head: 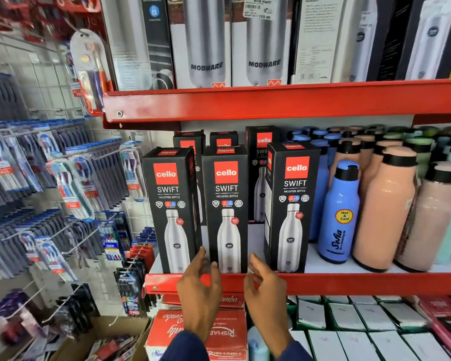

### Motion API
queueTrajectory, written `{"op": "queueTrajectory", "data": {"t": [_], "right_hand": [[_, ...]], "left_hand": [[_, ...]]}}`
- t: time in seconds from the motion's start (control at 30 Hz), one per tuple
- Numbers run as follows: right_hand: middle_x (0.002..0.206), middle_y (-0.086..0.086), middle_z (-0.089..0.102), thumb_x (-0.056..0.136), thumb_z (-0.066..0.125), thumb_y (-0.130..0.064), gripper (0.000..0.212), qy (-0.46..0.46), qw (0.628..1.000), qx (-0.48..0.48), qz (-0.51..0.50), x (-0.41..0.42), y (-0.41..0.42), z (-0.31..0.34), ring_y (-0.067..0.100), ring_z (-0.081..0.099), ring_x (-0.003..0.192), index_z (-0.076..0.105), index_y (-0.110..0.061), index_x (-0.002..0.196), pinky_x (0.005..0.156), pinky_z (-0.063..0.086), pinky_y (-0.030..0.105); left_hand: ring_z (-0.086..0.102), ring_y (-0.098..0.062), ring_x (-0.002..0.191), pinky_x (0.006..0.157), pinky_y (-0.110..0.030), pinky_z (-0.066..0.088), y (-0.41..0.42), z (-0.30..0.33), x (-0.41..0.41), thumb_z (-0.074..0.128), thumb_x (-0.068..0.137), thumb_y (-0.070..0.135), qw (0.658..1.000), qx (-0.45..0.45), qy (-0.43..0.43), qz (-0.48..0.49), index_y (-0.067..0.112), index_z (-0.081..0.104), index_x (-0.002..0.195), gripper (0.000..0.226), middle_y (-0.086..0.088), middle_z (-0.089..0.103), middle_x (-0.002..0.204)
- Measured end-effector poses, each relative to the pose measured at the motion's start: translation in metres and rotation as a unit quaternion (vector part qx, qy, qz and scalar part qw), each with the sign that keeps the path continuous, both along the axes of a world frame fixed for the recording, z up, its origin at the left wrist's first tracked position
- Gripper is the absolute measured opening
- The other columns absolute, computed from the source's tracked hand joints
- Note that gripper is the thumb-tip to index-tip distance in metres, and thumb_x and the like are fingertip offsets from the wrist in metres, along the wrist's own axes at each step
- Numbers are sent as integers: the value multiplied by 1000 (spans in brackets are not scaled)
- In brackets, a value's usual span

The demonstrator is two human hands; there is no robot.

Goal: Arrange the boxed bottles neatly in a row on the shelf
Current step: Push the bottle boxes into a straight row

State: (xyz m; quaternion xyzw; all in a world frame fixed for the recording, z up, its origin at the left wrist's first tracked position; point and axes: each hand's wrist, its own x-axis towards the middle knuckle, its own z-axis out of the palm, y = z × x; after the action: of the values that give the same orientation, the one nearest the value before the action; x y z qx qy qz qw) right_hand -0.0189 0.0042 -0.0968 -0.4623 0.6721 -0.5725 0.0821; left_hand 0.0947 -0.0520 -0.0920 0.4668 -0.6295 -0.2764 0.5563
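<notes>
Three black Cello Swift boxed bottles stand upright at the front of the red-edged shelf [349, 282]: a left box [171, 209], a middle box [226, 208] and a right box [292, 207], with a gap between the middle and right ones. More of the same boxes [262, 162] stand behind them. My left hand [199, 287] is at the bottom left corner of the middle box, fingers apart, fingertips at its edge. On that box's bottom right side is my right hand [264, 285], also with spread fingers. Neither hand grips anything.
Loose blue [339, 214] and peach bottles [385, 209] crowd the shelf right of the boxes. Modware boxes [206, 43] fill the shelf above. Toothbrush packs [63, 183] hang on hooks at the left. Red cartons [219, 332] and white boxes lie below.
</notes>
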Motion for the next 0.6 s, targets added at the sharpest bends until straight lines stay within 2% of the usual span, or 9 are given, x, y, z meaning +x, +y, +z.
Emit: {"op": "queueTrajectory", "data": {"t": [0.07, 0.13, 0.2, 0.27, 0.33, 0.43, 0.53, 0.6], "right_hand": [[107, -8, 73, 86, 64, -4, 39, -12, 998, -54, -29, -7, 9, 2, -4, 68, 93, 65, -22, 121, 82, 51, 7], [94, -11, 75, 83, 66, 0, 31, -15, 991, -110, -72, -18, 20, 4, -2, 69, 83, 73, -22, 103, 75, 54, 11], [86, -10, 75, 82, 65, 3, 27, -30, 981, -154, -117, -34, 29, 4, 4, 70, 77, 73, -20, 91, 70, 55, 16], [82, -7, 74, 82, 62, 7, 28, -54, 972, -176, -149, -55, 34, 2, 7, 68, 75, 70, -20, 86, 66, 51, 11], [84, -2, 72, 83, 61, 6, 27, -67, 968, -176, -167, -77, 34, -1, 11, 67, 76, 66, -20, 89, 65, 48, 6], [91, 6, 69, 82, 62, 5, 26, -52, 973, -151, -167, -108, 32, -3, 18, 65, 77, 64, -14, 100, 67, 44, 1], [94, 5, 69, 82, 61, 7, 34, -47, 985, -104, -132, -128, 29, -4, 10, 64, 77, 63, -9, 111, 69, 42, -3], [98, 0, 70, 84, 60, 5, 36, -49, 993, -68, -87, -137, 27, -7, 3, 66, 80, 62, -12, 116, 77, 48, 4]], "left_hand": [[69, -8, 87, 82, -21, 57, 6, 2, -3, 70, 88, 2, 998, -63, 12, 11, 14, 68, 125, 39, 15, 66, 100], [67, -15, 88, 80, -23, 56, 11, 5, -12, 70, 86, -1, 993, -120, 12, 9, 17, 71, 115, 34, 6, 64, 101], [67, -11, 89, 81, -21, 55, 17, 9, -25, 69, 86, 1, 989, -147, 12, -11, 22, 72, 109, 31, 7, 66, 101], [68, -4, 91, 82, -16, 55, 24, 12, -41, 69, 85, 0, 989, -139, 16, -47, 31, 70, 105, 37, 11, 70, 98], [69, -2, 93, 86, -21, 57, 28, 11, -59, 68, 85, 6, 991, -103, 12, -80, 33, 68, 109, 36, 11, 73, 100], [70, -6, 105, 97, -36, 58, 30, 4, -82, 67, 86, 17, 993, -38, -12, -109, 22, 65, 126, 41, 3, 73, 119], [63, -12, 122, 108, -38, 52, 32, 1, -99, 68, 90, 17, 991, 16, -40, -126, 15, 52, 144, 57, -3, 64, 138], [59, -15, 130, 113, -38, 48, 34, -2, -108, 69, 90, 18, 990, 35, -43, -131, 14, 46, 149, 64, -7, 59, 145]]}}
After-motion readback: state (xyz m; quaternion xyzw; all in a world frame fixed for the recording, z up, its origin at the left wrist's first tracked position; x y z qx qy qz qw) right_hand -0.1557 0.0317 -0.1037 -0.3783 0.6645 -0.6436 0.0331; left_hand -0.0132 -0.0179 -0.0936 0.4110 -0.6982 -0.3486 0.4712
